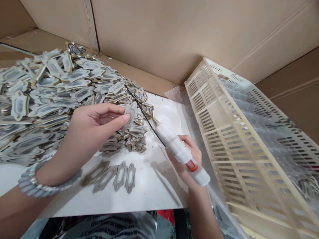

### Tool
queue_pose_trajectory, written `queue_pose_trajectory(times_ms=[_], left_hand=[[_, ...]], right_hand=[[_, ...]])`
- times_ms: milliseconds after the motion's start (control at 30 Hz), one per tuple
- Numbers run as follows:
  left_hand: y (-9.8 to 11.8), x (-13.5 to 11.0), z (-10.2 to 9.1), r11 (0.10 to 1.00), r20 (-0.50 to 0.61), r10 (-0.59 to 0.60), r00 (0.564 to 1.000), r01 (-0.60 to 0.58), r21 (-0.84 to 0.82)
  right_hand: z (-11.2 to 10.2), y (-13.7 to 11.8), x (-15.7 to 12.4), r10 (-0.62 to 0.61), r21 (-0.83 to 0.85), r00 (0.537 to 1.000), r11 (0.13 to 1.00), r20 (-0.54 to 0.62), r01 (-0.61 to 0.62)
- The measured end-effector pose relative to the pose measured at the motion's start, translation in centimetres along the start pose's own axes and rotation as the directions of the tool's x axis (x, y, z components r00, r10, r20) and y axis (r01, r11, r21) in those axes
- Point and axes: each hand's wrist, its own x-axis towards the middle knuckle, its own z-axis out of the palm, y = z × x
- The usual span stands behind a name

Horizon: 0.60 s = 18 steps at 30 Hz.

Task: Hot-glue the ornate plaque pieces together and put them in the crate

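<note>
Between thumb and fingers my left hand (97,124) pinches a flat, pale metal plate (130,114) of long, lobed outline, like a small frame or label holder. My right hand (184,159) is wrapped round a white pen-like tool (174,142) with a thin metal tip and a red-orange part near its rear. That tip points up and left, a little right of the held plate and apart from it. Below my left hand, several similar plates (121,176) lie in a row on the white tabletop (149,186).
A large heap of the same plates (77,83) covers the left and back of the table. Cardboard walls (161,36) stand behind. On the right is a tilted cream plastic crate (219,132) lined with clear plastic (261,132). A thin rod (165,184) or its shadow lies near the front.
</note>
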Motion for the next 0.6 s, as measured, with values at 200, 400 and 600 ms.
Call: queue_pose_trajectory(times_ms=[200,400,600], left_hand=[[-1.0,1.6,-1.3,0.815,0.12,0.187,0.975,-0.223,0.536],[-1.7,2.3,-1.1,0.693,0.297,0.191,0.936,-0.343,0.634],[-1.5,2.1,0.8,0.624,0.405,0.121,0.906,-0.387,0.679]], right_hand=[[-0.1,0.3,0.4,0.077,-0.013,0.978,0.997,-0.192,-0.082],[-0.3,0.5,0.6,0.112,0.028,0.974,0.994,-0.195,-0.109],[-0.1,1.2,0.3,0.167,0.064,0.974,0.985,-0.153,-0.159]])
